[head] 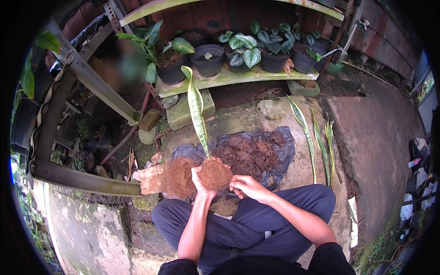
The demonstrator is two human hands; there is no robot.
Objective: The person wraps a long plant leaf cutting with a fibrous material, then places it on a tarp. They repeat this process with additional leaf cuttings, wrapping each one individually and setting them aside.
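Observation:
My left hand (203, 188) cups a round ball of brown coir fibre (216, 175) above my crossed legs. Out of its top rises one upright variegated snake plant leaf (196, 106) with yellow margins; its base is hidden in the fibre. At the ball's right side, the fingers of my right hand (250, 187) are bent together; whether they pinch a strand is too small to tell. Loose coir (178, 177) lies left of the ball. Beyond my hands, dark soil (249, 154) is heaped on a black plastic sheet (288, 137).
Several cut snake plant leaves (304, 120) lie on the concrete to the right. Ahead, potted plants (244, 51) line a mossy low plank shelf (237, 76). A metal frame (92, 80) stands at left. Assorted items (417, 178) lie at the far right.

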